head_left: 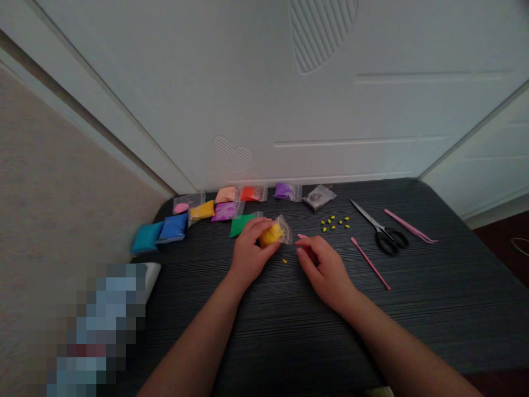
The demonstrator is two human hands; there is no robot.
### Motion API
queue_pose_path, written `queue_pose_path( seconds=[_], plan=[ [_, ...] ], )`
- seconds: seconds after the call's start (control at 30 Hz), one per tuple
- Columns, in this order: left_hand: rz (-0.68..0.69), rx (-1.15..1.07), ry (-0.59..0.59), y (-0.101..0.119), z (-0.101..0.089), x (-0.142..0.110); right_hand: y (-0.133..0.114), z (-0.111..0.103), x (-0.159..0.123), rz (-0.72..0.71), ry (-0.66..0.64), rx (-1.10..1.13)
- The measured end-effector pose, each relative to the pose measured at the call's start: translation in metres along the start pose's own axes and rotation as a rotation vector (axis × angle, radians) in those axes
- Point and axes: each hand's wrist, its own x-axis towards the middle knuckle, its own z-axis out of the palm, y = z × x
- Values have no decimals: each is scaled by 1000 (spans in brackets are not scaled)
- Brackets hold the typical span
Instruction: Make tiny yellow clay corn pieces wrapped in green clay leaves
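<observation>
My left hand (250, 251) is closed around a small clear zip bag of yellow modelling clay (271, 235), its mouth turned to the right. Just right of the bag is my right hand (324, 269), with the thumb and forefinger curled close together; whatever is between them, if anything, is too small to make out. The tip of a pink tool (302, 236) shows beyond its forefinger, and I cannot tell whether the hand touches it. A tiny yellow bit of clay (285, 261) lies on the dark table between the hands. Several small yellow-and-green pieces (333, 226) lie behind my right hand.
Scissors (379, 229), a pink stick tool (371, 263) and pink tweezers (409, 225) lie on the right. Bagged clay runs along the back and left, including green (238, 225), purple (284, 191) and blue (172, 227). A white panel (264, 110) rises behind the table.
</observation>
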Motion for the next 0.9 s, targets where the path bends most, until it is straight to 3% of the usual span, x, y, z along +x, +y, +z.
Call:
queue_pose_path(
  seconds=[0.13,0.3,0.5,0.7,0.9],
  plan=[
    [163,66,-36,6,4,-5,4,-3,3,7,135,69],
    [306,103,-70,6,5,-7,11,-2,6,-12,138,94],
    [361,134,-103,6,5,-9,17,-3,6,-55,100,0],
    [333,128,-172,6,5,-10,18,-3,4,-113,65,-113],
    [348,125,-160,6,5,-11,18,-4,4,-150,38,-185]
  ],
)
